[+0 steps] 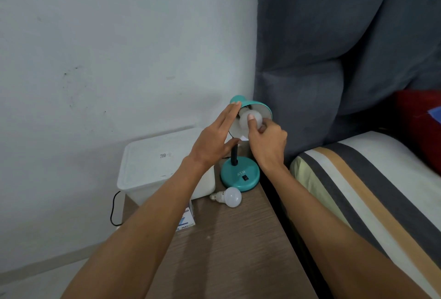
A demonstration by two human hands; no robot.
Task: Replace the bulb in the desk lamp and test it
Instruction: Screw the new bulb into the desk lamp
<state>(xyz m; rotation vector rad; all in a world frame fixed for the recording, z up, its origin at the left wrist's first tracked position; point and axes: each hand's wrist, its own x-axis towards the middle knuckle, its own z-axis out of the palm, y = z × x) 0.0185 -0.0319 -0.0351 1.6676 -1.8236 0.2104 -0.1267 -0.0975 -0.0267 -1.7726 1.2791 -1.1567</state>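
Both forearms reach out over the wooden counter [238, 251]. The left hand [214, 141] is spread, fingers straight, flat against the outside of the teal lamp shade [260, 105]. The right hand [267, 141] grips the white bulb [245, 119] inside the shade, thumb across its face. The lamp's round base [239, 177] stands below, between the wrists. A white plastic box [152, 167] sits left, a striped bed [370, 191] right. A second bulb [228, 196] lies on the counter before the base, near a small carton [187, 221].
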